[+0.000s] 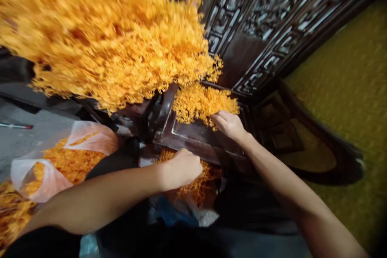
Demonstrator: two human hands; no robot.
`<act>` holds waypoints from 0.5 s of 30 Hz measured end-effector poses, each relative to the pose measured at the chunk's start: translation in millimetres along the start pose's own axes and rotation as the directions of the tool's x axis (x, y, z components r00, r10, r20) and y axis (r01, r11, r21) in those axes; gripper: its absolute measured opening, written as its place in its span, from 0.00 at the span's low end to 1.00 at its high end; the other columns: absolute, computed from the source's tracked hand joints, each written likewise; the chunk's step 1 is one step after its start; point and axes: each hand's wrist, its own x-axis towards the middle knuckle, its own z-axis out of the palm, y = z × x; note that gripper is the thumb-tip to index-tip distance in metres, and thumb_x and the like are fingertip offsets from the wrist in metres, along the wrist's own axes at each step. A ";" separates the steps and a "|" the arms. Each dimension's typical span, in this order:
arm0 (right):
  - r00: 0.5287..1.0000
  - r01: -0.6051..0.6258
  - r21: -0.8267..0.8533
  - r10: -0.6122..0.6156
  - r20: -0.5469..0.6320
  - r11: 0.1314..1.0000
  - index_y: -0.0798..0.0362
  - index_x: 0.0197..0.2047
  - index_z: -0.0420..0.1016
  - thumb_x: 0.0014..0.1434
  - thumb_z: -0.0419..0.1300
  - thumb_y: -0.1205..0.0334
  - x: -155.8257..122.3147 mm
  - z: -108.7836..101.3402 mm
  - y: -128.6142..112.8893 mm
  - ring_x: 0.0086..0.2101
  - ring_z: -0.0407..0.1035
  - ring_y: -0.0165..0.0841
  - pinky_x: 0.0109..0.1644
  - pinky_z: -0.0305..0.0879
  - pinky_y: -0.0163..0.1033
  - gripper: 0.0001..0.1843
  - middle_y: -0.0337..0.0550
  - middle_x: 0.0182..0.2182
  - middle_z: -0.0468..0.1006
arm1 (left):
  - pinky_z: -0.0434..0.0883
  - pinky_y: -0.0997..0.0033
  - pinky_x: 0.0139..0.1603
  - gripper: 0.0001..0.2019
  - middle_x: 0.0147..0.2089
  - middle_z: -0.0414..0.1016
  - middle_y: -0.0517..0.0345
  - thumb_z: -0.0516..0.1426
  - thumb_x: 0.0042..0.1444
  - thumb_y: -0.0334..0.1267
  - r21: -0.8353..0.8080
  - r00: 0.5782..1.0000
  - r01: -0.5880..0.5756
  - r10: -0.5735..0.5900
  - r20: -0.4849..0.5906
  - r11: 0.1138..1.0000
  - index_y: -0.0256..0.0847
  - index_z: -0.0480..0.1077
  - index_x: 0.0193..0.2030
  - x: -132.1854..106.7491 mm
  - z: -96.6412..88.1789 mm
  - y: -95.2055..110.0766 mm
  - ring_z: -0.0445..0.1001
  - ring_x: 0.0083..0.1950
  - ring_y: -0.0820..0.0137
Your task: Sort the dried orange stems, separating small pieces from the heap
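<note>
My right hand [228,125] is closed at the front right edge of a small heap of orange-yellow curly pieces [202,102], its fingertips pinched among them. This heap lies on a dark carved wooden seat [205,135]. Lower and to the left, my left hand [183,169] makes a fist with the back of the hand turned up, so whatever its fingers hold is hidden. Beneath that fist, an open bag holds thin orange strands [198,189] in front of my body.
A large mass of the same orange-yellow pieces [121,36] fills the upper left, blurred. White plastic bags [90,139] with more orange pieces stand on the grey floor [15,145] at left. A carved openwork wooden back [266,20] rises behind the seat, beside a yellow-green surface [347,88].
</note>
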 end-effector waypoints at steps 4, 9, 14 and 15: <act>0.938 -0.013 -0.096 -0.021 -0.345 0.995 0.52 0.52 0.78 0.70 0.59 0.64 68.5 -49.6 19.9 0.35 0.75 0.35 0.38 0.68 0.40 0.10 0.46 0.38 0.83 | 0.73 0.58 0.43 0.08 0.39 0.82 0.47 0.55 0.66 0.30 0.228 0.861 0.115 0.018 -0.509 0.967 0.36 0.77 0.42 2.9 -27.0 -34.6 0.82 0.42 0.58; 0.883 -0.089 0.060 0.107 -0.457 0.994 0.50 0.63 0.71 0.70 0.54 0.63 164.9 -101.1 14.7 0.56 0.71 0.48 0.57 0.69 0.56 0.20 0.55 0.57 0.76 | 0.69 0.48 0.56 0.14 0.53 0.81 0.45 0.49 0.71 0.34 0.176 0.516 0.439 -0.087 -0.852 0.881 0.38 0.76 0.50 -5.0 -69.2 -70.9 0.77 0.55 0.56; 0.951 -0.038 0.134 0.077 -0.299 0.990 0.53 0.75 0.58 0.70 0.54 0.57 241.1 -118.9 -18.8 0.66 0.61 0.53 0.66 0.62 0.61 0.32 0.59 0.68 0.67 | 0.50 0.38 0.77 0.20 0.74 0.65 0.39 0.53 0.67 0.34 -0.126 0.126 0.643 -0.266 -0.956 0.756 0.37 0.71 0.64 -7.5 -81.7 -94.1 0.59 0.77 0.51; 0.976 -0.003 0.116 0.028 -0.216 0.993 0.54 0.75 0.58 0.69 0.54 0.57 251.2 -121.1 -26.0 0.65 0.63 0.53 0.66 0.63 0.61 0.33 0.59 0.67 0.69 | 0.47 0.36 0.78 0.22 0.77 0.61 0.37 0.54 0.65 0.34 -0.176 0.090 0.666 -0.312 -0.946 0.725 0.35 0.69 0.65 -7.1 -81.1 -96.5 0.55 0.79 0.49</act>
